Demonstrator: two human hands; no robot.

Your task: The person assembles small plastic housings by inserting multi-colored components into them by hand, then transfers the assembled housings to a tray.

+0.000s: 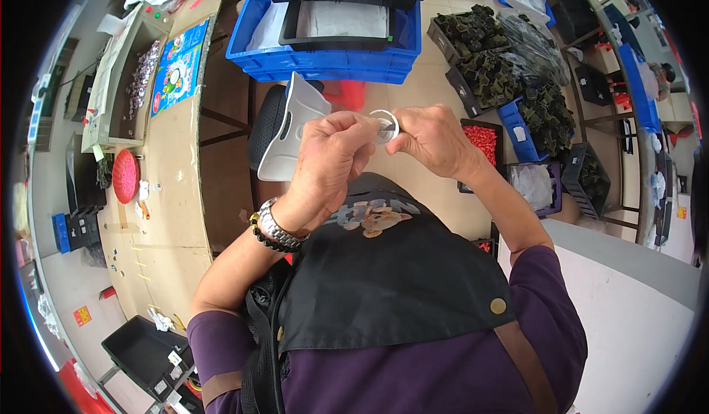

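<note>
In front of my chest, both hands come together at a small white ring [396, 127], thin-rimmed and partly see-through in the middle. My left hand [331, 152] pinches its left side with thumb and forefinger; a watch and beads circle that wrist. On the other side, the thumb and curled fingers of my right hand [437, 141] close on the ring. Fingers cover part of it, so its exact kind cannot be made out. Below the hands hangs my black apron [384, 296].
Ahead stand stacked blue crates [325, 67] with black trays on top. A white chair back [284, 159] is beyond my left hand. To the left is a worktable [166, 214] with a red bowl [118, 185]. Dark green pieces [491, 74] fill crates at the right.
</note>
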